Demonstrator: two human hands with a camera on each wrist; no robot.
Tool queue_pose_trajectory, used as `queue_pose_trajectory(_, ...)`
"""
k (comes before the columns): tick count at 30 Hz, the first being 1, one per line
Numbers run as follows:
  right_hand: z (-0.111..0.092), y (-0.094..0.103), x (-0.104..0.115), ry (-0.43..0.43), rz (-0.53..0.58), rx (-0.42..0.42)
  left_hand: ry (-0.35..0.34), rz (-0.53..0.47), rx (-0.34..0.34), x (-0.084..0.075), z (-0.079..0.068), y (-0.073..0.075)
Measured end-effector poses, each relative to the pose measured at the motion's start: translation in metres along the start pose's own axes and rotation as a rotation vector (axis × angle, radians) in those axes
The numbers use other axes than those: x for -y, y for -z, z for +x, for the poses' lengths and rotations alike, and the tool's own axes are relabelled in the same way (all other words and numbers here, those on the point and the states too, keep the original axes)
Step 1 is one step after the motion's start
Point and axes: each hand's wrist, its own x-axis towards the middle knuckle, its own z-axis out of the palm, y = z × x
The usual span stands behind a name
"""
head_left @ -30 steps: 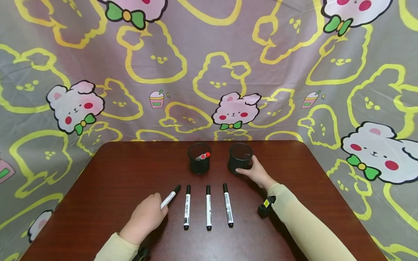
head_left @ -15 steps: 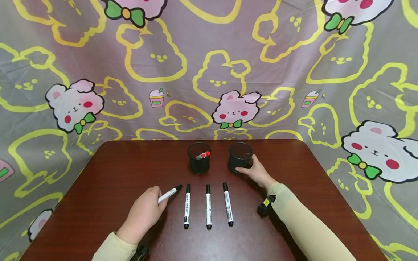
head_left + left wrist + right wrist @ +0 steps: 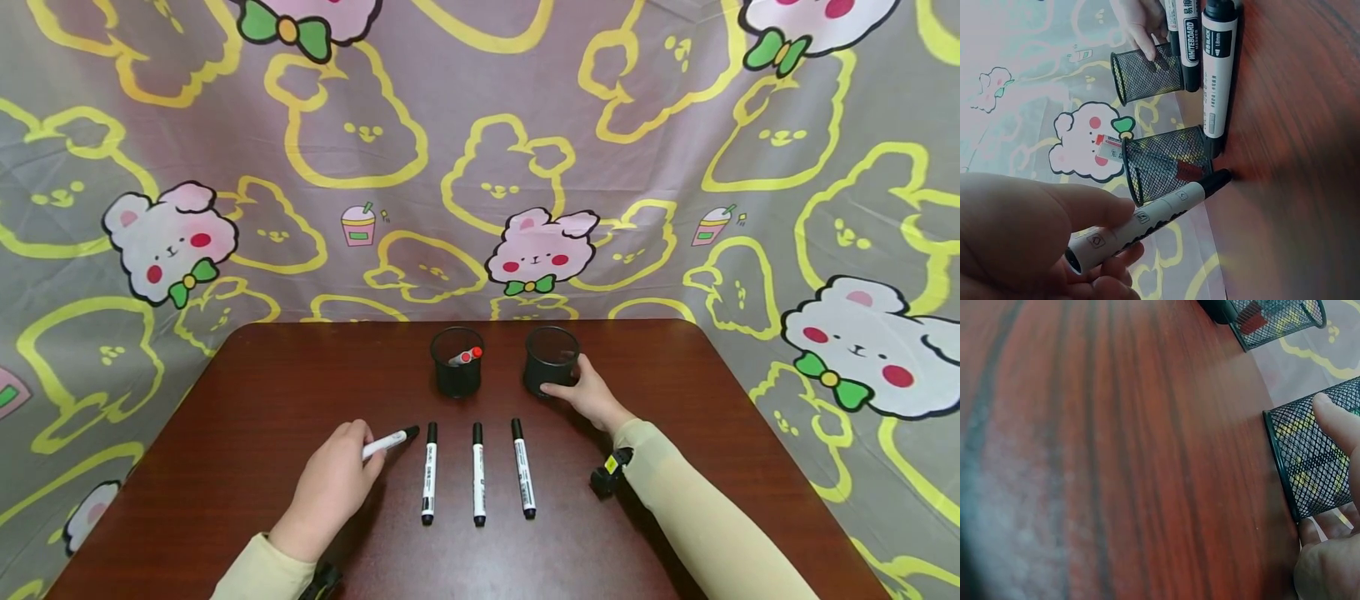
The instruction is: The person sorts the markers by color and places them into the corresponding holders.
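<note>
Grey-pink cloth (image 3: pixel 420 92), yellow-outlined print, behind the pen cup (image 3: pixel 457 383). Counter (image 3: pixel 300 362), reddish-brown, grained, under the pen cup. Left hand (image 3: pixel 333 483), in front and left of the pen cup: fingers pinched on a white marker (image 3: pixel 386 444). Right hand (image 3: pixel 592 400), right of the pen cup: fingers wide around a second cup (image 3: pixel 542 371); both cups black mesh, cylindrical. Black-capped markers (image 3: pixel 478 479), three, in a row before the pen cup. Red-ended pens (image 3: pixel 467 357), inside it.
</note>
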Motion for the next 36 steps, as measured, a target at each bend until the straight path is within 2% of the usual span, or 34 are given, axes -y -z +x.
queue_pose_trajectory(5,0.001,-0.0003,0.0005,-0.001,0.002,0.003,0.004,-0.016,-0.023,-0.0005,0.0011,-0.0011)
queue_pose_trajectory(14,0.0024,0.0009,0.0008,-0.011,0.01,0.006,-0.054,-0.036,-0.13,-0.0021,0.0005,-0.0017)
queue_pose_trajectory(36,0.002,0.0007,-0.0028,-0.005,0.005,0.009,-0.035,-0.058,-0.143,-0.0049,0.0011,0.0015)
